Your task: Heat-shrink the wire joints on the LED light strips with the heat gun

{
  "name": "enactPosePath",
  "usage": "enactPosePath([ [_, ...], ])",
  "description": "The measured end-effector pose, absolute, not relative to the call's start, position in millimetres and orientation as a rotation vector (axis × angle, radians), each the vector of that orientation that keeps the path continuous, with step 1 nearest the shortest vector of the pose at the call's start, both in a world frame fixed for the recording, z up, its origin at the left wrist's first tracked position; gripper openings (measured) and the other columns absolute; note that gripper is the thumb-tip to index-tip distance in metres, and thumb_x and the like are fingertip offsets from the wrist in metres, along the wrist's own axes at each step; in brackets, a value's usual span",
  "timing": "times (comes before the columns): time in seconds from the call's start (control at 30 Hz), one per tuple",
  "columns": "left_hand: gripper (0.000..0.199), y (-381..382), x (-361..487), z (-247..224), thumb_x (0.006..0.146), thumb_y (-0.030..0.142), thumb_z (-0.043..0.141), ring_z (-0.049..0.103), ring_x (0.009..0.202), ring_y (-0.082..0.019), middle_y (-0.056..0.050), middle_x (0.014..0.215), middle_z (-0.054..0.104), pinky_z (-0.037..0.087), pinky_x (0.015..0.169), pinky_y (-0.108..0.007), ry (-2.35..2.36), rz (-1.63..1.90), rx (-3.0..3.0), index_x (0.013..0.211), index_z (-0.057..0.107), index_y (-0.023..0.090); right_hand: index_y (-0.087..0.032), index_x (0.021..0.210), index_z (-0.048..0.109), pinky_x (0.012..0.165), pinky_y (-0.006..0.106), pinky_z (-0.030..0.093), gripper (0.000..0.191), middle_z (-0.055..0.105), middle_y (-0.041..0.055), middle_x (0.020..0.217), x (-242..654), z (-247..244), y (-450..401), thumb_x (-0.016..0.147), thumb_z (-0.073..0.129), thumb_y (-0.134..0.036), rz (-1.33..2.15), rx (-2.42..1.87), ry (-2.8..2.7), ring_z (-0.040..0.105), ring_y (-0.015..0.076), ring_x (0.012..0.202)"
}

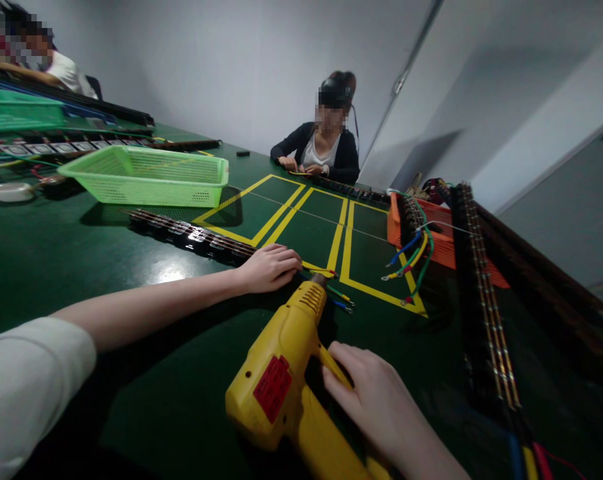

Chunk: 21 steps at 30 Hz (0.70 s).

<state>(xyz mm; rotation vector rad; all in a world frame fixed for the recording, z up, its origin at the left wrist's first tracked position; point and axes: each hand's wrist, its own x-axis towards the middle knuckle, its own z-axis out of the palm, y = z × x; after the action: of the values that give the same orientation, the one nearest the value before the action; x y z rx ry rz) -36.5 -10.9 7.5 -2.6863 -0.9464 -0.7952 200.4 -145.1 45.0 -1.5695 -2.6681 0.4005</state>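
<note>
A yellow heat gun (pixel 281 360) with a red label lies across the lower middle, its metal nozzle pointing away toward short coloured wires (pixel 339 293) with ring terminals. My right hand (pixel 364 387) is at its handle, fingers curled around the grip area. Further up, my left hand (pixel 271 268) is closed over the near end of a long dark strip assembly (pixel 191 239), where the wires come out. The nozzle sits just beside those wires, right of my left hand. Its fingertips are pressed down together on the assembly's end.
A light green basket (pixel 151 177) stands at the back left of the green table (pixel 161 387). Yellow tape outlines mark its middle. At the right, an orange basket (pixel 444 230) holds wired strips, with a long strip (pixel 491 320) beside it. A person (pixel 326 143) sits opposite; another is far left.
</note>
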Motion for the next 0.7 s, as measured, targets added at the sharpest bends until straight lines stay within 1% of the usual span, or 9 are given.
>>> enactPosePath([
  [0.07,0.024,-11,-36,8,0.093,0.024,0.035,0.056,0.094,-0.015,-0.005,0.100,0.061,0.040,0.088,-0.029,-0.982,-0.831,-2.692,0.104,0.055,0.018,-0.021,0.081,0.053,0.067,0.030,0.039,0.011,0.062,0.0014,0.081,200,45,-146,0.089,0.045,-0.022,0.371,-1.595,-2.682,0.059,0.0191,0.077],
  [0.13,0.024,-10,-35,9,0.093,0.025,0.035,0.056,0.092,-0.015,-0.005,0.097,0.060,0.040,0.085,-0.029,-1.016,-0.829,-2.687,0.104,0.056,0.017,-0.021,0.088,0.055,0.068,0.032,0.041,0.010,0.063,0.0025,0.085,199,44,-148,0.089,0.046,-0.021,0.322,-1.603,-2.693,0.059,0.0202,0.078],
  [0.23,0.026,-10,-32,11,0.093,0.028,0.034,0.055,0.090,-0.016,-0.005,0.095,0.058,0.040,0.083,-0.030,-1.054,-0.778,-2.666,0.103,0.057,0.018,-0.019,0.101,0.056,0.070,0.035,0.043,0.016,0.065,0.0058,0.094,198,42,-150,0.088,0.047,-0.020,0.246,-1.584,-2.730,0.061,0.0226,0.082],
  [0.3,0.027,-10,-30,12,0.094,0.029,0.033,0.053,0.091,-0.017,-0.006,0.096,0.057,0.039,0.083,-0.030,-1.067,-0.752,-2.652,0.103,0.057,0.019,-0.017,0.105,0.056,0.071,0.036,0.045,0.019,0.066,0.0075,0.097,197,41,-151,0.088,0.047,-0.018,0.206,-1.569,-2.742,0.062,0.0233,0.082],
  [0.43,0.028,-10,-31,11,0.095,0.028,0.033,0.052,0.092,-0.018,-0.006,0.099,0.057,0.038,0.083,-0.031,-1.061,-0.708,-2.649,0.105,0.057,0.019,-0.017,0.102,0.058,0.070,0.033,0.048,0.018,0.066,0.0085,0.099,200,38,-152,0.088,0.047,-0.016,0.243,-1.553,-2.719,0.063,0.0214,0.082],
  [0.53,0.028,-9,-33,11,0.095,0.029,0.034,0.053,0.092,-0.018,-0.006,0.102,0.057,0.037,0.084,-0.031,-1.050,-0.698,-2.656,0.106,0.058,0.019,-0.017,0.099,0.059,0.069,0.033,0.050,0.017,0.067,0.0097,0.098,204,38,-152,0.089,0.046,-0.016,0.290,-1.570,-2.721,0.064,0.0217,0.083],
  [0.63,0.027,-6,-36,18,0.094,0.028,0.035,0.055,0.090,-0.017,-0.005,0.102,0.059,0.038,0.085,-0.030,-1.017,-0.668,-2.697,0.105,0.059,0.020,-0.017,0.100,0.061,0.072,0.034,0.053,0.019,0.068,0.0099,0.098,213,37,-155,0.088,0.046,-0.016,0.260,-1.545,-2.691,0.065,0.0225,0.087],
  [0.7,0.026,-3,-38,26,0.093,0.028,0.037,0.057,0.086,-0.015,-0.004,0.098,0.060,0.039,0.081,-0.028,-0.976,-0.601,-2.757,0.102,0.061,0.021,-0.018,0.099,0.062,0.075,0.034,0.054,0.020,0.069,0.0091,0.098,222,36,-159,0.086,0.047,-0.016,0.210,-1.498,-2.658,0.066,0.0224,0.089],
])
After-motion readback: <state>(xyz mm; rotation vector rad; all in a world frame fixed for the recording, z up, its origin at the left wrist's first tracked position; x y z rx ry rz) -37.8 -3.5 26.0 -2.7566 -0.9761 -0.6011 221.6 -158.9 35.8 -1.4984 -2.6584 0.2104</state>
